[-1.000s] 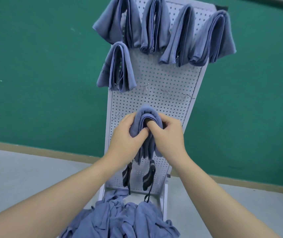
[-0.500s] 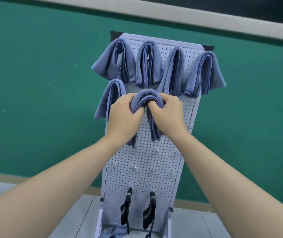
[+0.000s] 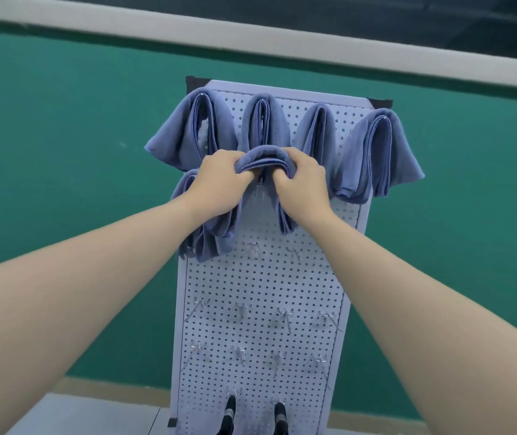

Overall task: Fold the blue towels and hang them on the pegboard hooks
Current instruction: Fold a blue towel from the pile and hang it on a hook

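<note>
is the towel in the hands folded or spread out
Folded: the towel arches in stacked layers over a hook, both ends hanging, gripped by the left hand and right hand.

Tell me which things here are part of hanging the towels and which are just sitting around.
Part of the job:
folded blue towel, held at its fold by the left hand and right hand
hook between the hands
pegboard
five hung towels
empty hooks

Just there:
two black straps at the board's foot
green wall

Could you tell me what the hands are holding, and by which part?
Both the left hand and right hand grip one folded towel at its top fold.
</note>
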A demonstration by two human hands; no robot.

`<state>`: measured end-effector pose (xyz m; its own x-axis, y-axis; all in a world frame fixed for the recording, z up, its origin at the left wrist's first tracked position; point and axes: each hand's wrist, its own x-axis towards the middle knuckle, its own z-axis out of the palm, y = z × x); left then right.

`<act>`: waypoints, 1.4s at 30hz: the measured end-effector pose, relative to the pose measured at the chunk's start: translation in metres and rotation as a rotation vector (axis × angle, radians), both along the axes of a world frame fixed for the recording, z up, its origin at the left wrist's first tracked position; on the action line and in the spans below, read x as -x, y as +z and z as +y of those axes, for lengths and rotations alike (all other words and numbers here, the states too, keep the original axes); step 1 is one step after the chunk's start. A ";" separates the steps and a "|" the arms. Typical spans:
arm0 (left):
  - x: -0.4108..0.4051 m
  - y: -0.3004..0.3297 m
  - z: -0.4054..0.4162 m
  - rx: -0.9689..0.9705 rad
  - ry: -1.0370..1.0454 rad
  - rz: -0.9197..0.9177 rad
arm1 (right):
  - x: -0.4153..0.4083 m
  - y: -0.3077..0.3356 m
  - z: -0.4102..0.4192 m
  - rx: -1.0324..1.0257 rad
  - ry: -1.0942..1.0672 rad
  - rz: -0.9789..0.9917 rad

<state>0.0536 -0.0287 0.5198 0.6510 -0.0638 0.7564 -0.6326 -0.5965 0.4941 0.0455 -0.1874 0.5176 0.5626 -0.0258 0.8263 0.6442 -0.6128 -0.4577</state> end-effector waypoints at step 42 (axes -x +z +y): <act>-0.046 -0.039 0.004 0.101 -0.199 -0.166 | -0.032 -0.005 0.010 0.203 -0.084 0.143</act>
<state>0.0997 -0.0243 0.4811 0.5000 -0.0968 0.8606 -0.8095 -0.4053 0.4247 0.0777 -0.1770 0.5125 0.6767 0.0805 0.7318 0.5248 -0.7499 -0.4028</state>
